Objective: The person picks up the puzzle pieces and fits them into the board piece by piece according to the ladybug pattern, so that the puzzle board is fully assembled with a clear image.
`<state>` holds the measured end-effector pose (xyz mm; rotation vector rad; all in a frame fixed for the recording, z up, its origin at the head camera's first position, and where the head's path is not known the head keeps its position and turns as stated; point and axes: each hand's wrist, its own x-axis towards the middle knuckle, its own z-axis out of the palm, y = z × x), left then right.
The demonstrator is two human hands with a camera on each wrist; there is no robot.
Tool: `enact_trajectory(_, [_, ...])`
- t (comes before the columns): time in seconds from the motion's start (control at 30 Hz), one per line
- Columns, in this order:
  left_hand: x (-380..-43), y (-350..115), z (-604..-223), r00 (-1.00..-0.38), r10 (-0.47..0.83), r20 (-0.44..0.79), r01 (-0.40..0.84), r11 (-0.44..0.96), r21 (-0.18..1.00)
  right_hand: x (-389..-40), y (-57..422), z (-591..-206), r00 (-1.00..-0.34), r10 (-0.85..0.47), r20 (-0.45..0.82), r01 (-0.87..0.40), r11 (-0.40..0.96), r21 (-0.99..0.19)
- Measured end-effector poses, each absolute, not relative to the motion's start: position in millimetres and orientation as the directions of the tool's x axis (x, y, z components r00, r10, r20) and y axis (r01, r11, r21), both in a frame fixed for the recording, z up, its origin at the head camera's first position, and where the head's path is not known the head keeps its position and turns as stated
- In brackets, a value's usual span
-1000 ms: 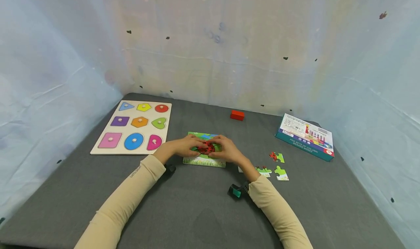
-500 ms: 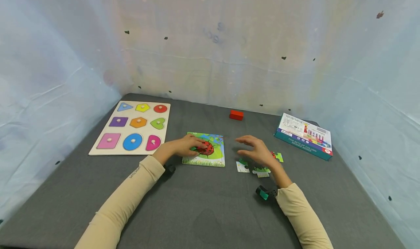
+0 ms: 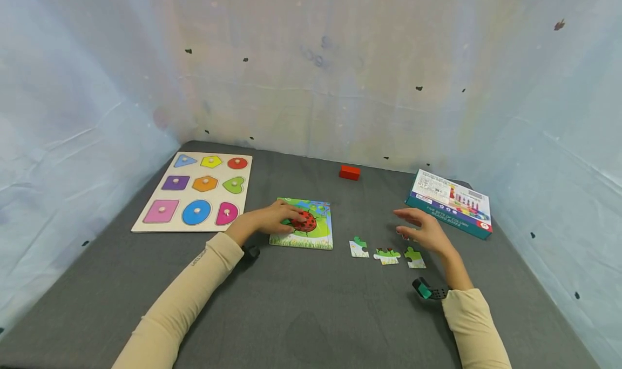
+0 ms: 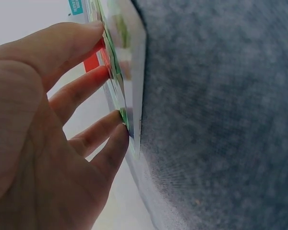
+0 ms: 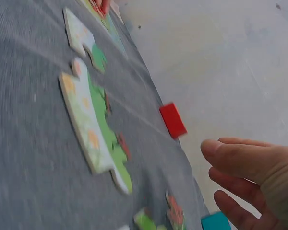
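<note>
My left hand (image 3: 273, 219) rests its fingertips on a square puzzle tray (image 3: 318, 238) with a red ladybug on green. In the left wrist view, the thumb and fingers (image 4: 89, 86) are spread and touch the tray's printed face. My right hand (image 3: 427, 231) hovers, holding nothing, with its fingers loosely bent, over a red jigsaw piece that it mostly hides. Below it lie a green-and-white piece (image 3: 414, 259), a middle piece (image 3: 387, 257) with a white lower edge, and a corner piece (image 3: 358, 249). The right wrist view shows the middle piece (image 5: 89, 122) lying flat.
A wooden shape board (image 3: 194, 193) with knobbed coloured shapes lies at the left. Behind the tray sits a red block (image 3: 350, 172). A boxed bead set (image 3: 449, 202) lies at the right back. Pale sheeting (image 3: 311, 77) hangs behind the grey tabletop (image 3: 301, 309).
My right hand has left the ladybug tray and moved right, to above the loose pieces. My left hand has stayed on the tray.
</note>
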<state>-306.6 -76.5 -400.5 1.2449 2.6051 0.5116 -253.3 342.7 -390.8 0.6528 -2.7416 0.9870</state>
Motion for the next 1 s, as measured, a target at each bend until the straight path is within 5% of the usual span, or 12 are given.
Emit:
enact_trajectory(0.53, [-305.2, -75.0, -394.3, -0.618, 0.785, -0.051, 0.717, 0.588, 0.375, -240.6, 390.3, -401.9, -0.919, -0.363, 0.153, -0.379, 0.711, -0.592])
enact_trajectory(1.0, [-306.7, -74.8, -397.3, -0.625, 0.780, -0.036, 0.714, 0.589, 0.377, -244.6, 393.9, -410.8, -0.896, -0.388, 0.218, -0.444, 0.750, -0.491])
